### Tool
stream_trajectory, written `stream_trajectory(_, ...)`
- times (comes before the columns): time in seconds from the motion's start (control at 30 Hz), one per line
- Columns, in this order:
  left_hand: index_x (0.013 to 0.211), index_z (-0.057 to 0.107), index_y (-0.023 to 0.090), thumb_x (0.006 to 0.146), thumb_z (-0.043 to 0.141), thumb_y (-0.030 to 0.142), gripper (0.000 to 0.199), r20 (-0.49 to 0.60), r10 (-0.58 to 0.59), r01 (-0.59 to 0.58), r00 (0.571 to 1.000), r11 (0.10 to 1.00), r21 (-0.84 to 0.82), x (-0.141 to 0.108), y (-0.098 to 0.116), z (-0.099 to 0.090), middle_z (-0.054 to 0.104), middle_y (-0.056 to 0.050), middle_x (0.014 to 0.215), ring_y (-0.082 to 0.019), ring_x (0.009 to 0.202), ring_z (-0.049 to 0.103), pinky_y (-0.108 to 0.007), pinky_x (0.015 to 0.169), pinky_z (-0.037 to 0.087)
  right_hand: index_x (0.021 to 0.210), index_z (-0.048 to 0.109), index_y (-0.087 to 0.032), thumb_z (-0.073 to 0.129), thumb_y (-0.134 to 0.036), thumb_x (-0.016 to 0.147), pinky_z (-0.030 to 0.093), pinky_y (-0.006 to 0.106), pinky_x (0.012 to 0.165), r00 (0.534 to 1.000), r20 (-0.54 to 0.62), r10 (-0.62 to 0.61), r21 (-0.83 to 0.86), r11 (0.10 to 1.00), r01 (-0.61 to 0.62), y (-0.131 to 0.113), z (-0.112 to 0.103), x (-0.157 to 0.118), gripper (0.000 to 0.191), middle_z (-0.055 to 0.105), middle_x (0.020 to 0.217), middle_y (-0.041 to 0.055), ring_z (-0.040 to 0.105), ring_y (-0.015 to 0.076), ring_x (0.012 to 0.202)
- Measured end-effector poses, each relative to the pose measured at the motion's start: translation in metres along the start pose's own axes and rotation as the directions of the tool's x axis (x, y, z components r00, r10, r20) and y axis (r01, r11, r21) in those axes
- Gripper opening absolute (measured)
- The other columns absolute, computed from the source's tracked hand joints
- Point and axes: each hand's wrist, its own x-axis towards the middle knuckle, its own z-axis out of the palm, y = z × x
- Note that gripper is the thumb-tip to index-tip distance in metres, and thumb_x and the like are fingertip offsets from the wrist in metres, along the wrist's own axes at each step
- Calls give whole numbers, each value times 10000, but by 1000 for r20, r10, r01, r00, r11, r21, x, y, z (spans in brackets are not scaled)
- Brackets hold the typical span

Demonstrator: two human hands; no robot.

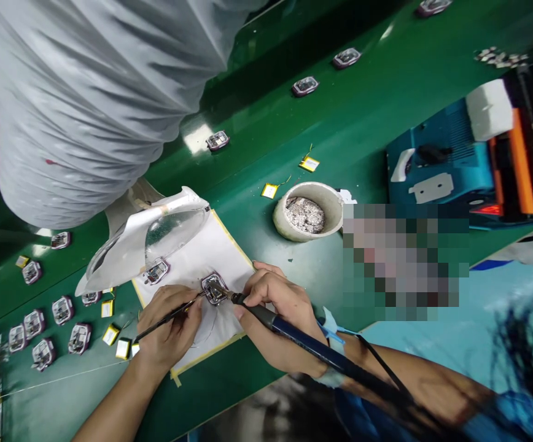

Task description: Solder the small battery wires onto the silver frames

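Pinching a thin black tool (167, 318) and tapered navy soldering iron (312, 347) respectively, the left hand (167, 325) and right hand (280, 313) converge on a silvery metal module (213, 288).

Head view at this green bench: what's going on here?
A person's left hand holds a thin black-handled tool and their right hand holds a dark blue soldering iron. Both tips meet at a small metal-framed module lying on yellow-edged white paper on the green bench. An off-white bowl of silvery scraps stands nearby.
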Motion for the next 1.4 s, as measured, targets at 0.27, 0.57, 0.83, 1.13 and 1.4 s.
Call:
stream_trajectory(0.27, 1244, 803, 294, 1162, 782, 215, 115, -16, -3, 4, 1000, 999, 48, 3, 1, 1, 908, -56, 1054, -248, 941, 916, -448, 788, 805, 959, 585, -320, 814, -212, 961, 709, 573, 1066, 1000, 6, -3, -20, 1000, 3, 1, 1, 0, 253, 695, 742, -96, 749, 202, 638)
stream_trajectory(0.57, 1240, 809, 307, 1141, 811, 189, 154, -34, -3, 5, 999, 998, 58, 2, 0, 3, 907, -27, 1061, -228, 955, 917, -427, 825, 800, 956, 587, -320, 811, -205, 953, 685, 582, 1070, 1000, 22, -16, -18, 1000, 16, 1, 2, 1, 252, 700, 738, -95, 751, 209, 639)
stream_trajectory(0.83, 1241, 812, 282, 1119, 820, 131, 195, -47, 32, -29, 998, 998, 57, 6, 1, 4, 897, -32, 1051, -217, 941, 904, -398, 819, 791, 971, 580, -307, 809, -200, 965, 659, 532, 1072, 999, 26, -24, -18, 1000, 25, -1, 1, 2, 252, 698, 753, -109, 749, 182, 652)
stream_trajectory(1.13, 1268, 813, 272, 1043, 847, 58, 312, -74, 105, -102, 992, 994, 35, 10, -1, 5, 905, -36, 1046, -210, 907, 904, -331, 797, 774, 974, 573, -319, 802, -195, 975, 661, 567, 1103, 1000, 16, 8, 9, 1000, -8, 2, 2, -2, 260, 682, 760, -109, 743, 195, 676)
stream_trajectory(1.4, 1224, 802, 238, 1055, 850, 74, 240, -78, 156, -150, 985, 986, 72, 13, -2, 6, 900, -23, 1019, -173, 889, 901, -268, 842, 743, 965, 579, -305, 813, -192, 964, 628, 547, 1111, 999, 45, -10, 11, 1000, 9, 0, 0, 0, 261, 704, 763, -105, 735, 181, 655)
